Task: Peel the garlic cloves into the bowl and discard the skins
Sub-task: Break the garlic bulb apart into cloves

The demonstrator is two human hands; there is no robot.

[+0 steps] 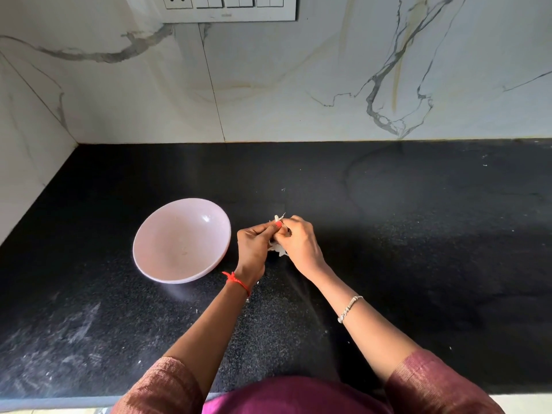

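A pale pink bowl sits on the black counter, left of my hands, and looks bare inside. My left hand and my right hand meet just right of the bowl, fingers curled and pinching a piece of garlic between them. Most of the garlic is hidden by my fingers. White papery skin hangs or lies below the hands; I cannot tell whether it touches the counter.
The black speckled counter stretches wide to the right and back to a marble wall. Small skin flecks lie behind my hands. A switch panel sits high on the wall. The counter's front edge is near my body.
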